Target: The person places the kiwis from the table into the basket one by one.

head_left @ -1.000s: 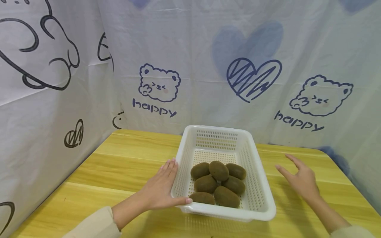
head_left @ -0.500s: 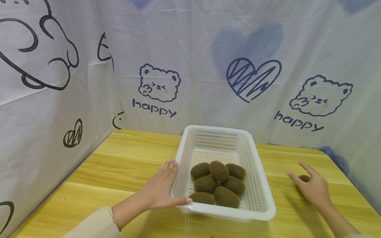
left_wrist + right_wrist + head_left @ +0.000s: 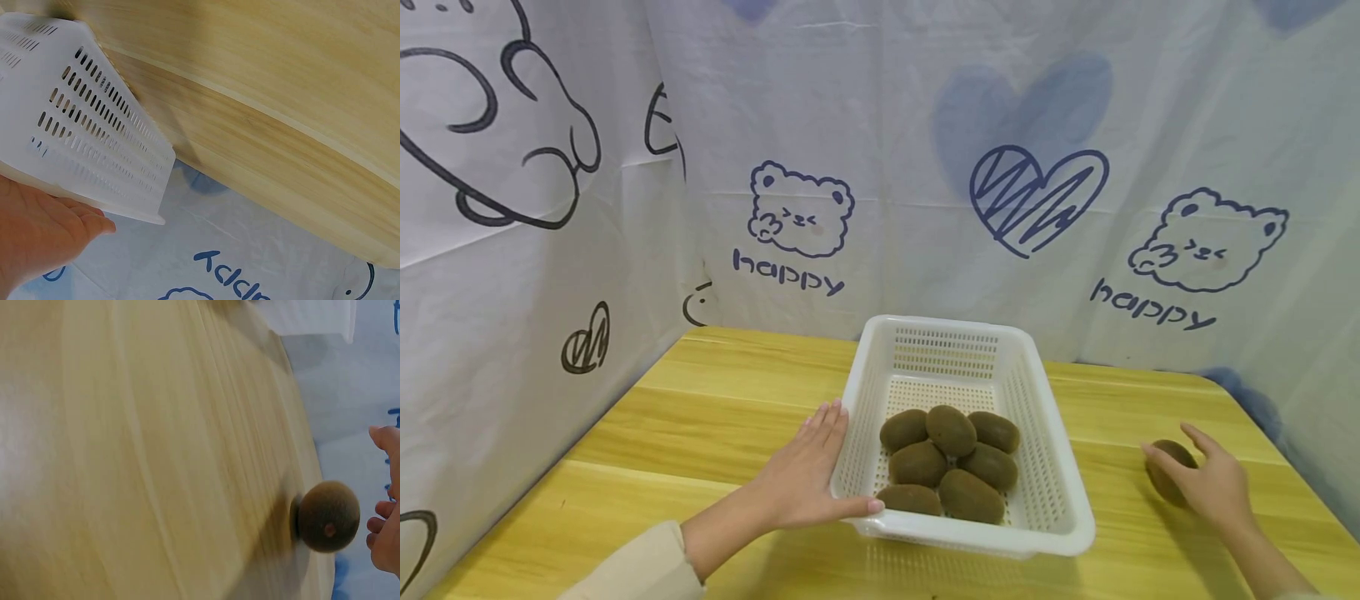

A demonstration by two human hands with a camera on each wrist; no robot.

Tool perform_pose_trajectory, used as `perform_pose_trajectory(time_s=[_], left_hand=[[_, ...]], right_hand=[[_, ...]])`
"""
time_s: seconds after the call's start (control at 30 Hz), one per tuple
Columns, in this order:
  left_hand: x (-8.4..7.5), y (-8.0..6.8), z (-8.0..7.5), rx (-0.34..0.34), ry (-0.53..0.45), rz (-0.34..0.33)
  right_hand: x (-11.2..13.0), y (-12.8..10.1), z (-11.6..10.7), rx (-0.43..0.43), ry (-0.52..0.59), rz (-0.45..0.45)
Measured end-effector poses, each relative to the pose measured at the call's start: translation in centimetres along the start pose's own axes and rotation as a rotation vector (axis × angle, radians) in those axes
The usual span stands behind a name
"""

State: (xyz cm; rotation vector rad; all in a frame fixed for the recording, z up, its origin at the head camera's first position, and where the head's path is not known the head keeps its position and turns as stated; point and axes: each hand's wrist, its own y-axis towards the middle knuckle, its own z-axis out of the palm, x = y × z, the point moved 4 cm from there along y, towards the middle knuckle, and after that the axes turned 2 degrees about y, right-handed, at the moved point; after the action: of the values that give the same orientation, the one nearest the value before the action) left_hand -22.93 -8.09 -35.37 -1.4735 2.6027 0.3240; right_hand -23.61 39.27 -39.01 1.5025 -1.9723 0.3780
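Observation:
A white perforated plastic basket (image 3: 1051, 404) holds several brown kiwis (image 3: 951, 432). My left hand (image 3: 801, 483) rests on its left rim, fingers straight along the side and thumb over the near corner. In the left wrist view, that hand (image 3: 47, 228) touches the basket's edge (image 3: 106, 125). To the right of the basket, a single kiwi (image 3: 1165, 486) is on the table. Over it my right hand (image 3: 1217, 487) hovers, thumb and fingers spread. The right wrist view shows a gap between the kiwi (image 3: 329, 519) and the hand (image 3: 389, 512).
The yellow wood-grain table (image 3: 700, 400) carries the basket near its middle. A white printed cloth (image 3: 917, 233) hangs behind the table and along its left side. The table's back right corner (image 3: 1210, 383) is rounded.
My right hand has moved right and toward me, to the loose kiwi, which has come into sight beside the thumb. My left hand and the basket have stayed still.

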Motion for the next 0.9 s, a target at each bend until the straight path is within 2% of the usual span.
perform_pose_trajectory(time_s=[0.27, 0.47, 0.6, 0.9], left_hand=[[0.0, 0.0, 0.1, -0.002, 0.008, 0.002], [0.1, 0.0, 0.1, -0.004, 0.007, 0.006], [0.1, 0.0, 0.1, 0.001, 0.005, 0.003], [0.1, 0.0, 0.1, 0.006, 0.003, -0.001]], right_hand=[[-1.8, 0.3, 0.0, 0.095, 0.038, 0.043], [-2.7, 0.5, -0.1, 0.124, -0.035, 0.030], [-3.1, 0.8, -0.1, 0.176, -0.070, 0.041], [-3.5, 0.7, 0.2, 0.206, -0.087, 0.076]])
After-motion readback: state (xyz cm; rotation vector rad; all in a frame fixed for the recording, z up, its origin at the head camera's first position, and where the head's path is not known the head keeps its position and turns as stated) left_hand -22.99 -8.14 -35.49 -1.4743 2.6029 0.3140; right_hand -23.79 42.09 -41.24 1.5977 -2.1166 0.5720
